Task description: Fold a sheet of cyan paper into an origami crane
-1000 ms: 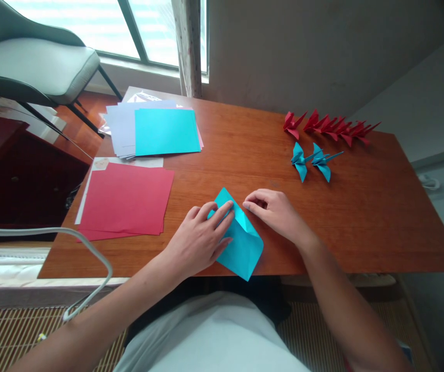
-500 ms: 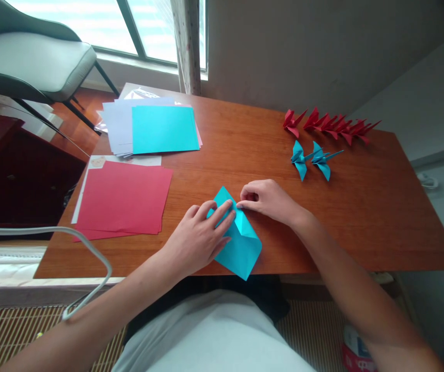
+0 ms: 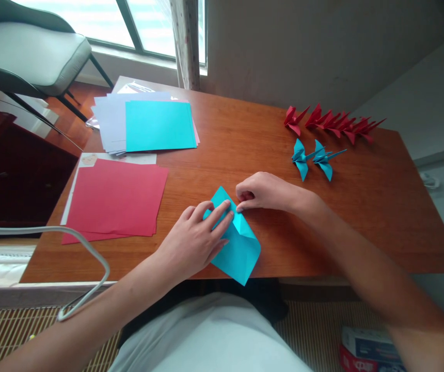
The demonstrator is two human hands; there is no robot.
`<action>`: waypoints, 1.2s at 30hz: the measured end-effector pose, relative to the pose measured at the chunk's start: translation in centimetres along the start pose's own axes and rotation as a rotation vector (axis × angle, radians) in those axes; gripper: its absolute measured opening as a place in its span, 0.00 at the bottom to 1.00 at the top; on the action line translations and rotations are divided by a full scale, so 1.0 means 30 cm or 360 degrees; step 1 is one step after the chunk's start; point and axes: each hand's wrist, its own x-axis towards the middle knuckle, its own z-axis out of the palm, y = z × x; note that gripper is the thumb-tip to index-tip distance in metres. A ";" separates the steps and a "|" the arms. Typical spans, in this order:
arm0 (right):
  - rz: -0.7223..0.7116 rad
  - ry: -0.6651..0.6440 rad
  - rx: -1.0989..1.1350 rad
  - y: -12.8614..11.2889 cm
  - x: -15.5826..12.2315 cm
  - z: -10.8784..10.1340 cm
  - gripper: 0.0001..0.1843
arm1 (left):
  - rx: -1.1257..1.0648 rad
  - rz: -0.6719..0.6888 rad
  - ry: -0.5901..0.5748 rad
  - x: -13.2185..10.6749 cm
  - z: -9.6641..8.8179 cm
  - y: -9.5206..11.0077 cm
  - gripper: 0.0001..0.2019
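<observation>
- The thin, bright blue folded piece of paper (image 3: 239, 253) lies flat on the brown wooden counter (image 3: 210, 165), close to its near edge, with one corner pointing to the person.
- The left hand (image 3: 194, 235) comes in from the left and lies over the paper's left side. Its grip is spread, with the fingers a little apart and their tips down on the paper.
- The right hand (image 3: 263, 192) is at the paper's upper right edge. Its fingers are curled in, and the thumb tip is right at that edge. I cannot tell if this grip is pinching the paper.
- So the paper is under the left grip, and just below and to the left of the right grip's tips.
- A small raised fold shows in the paper, just below the right thumb.
- Two small folded blue paper birds (image 3: 300, 165) stand farther back on the right.
- Behind them is a line of small folded red paper birds (image 3: 336, 123).
- Flat red paper sheets (image 3: 119, 196) lie to the left of the left hand.
- Flat bright blue paper sheets (image 3: 160, 126) lie behind those, on top of white ones (image 3: 109, 121).
</observation>
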 end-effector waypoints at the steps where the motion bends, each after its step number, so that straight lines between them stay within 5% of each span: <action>1: -0.0006 -0.0016 -0.0004 -0.001 0.002 -0.003 0.13 | 0.0000 0.0002 0.0006 0.000 0.000 0.000 0.24; 21: -0.0074 0.0072 0.0172 0.011 -0.031 0.021 0.12 | -0.0038 -0.0043 -0.0005 0.000 -0.011 0.009 0.24; 29: 0.0408 0.0436 -0.0011 -0.046 0.026 0.050 0.14 | -0.0041 -0.0023 0.0012 -0.003 -0.002 0.003 0.23; 36: 0.0442 0.0513 -0.0037 -0.046 0.117 0.026 0.14 | -0.0067 -0.0017 0.0013 -0.007 0.013 0.002 0.23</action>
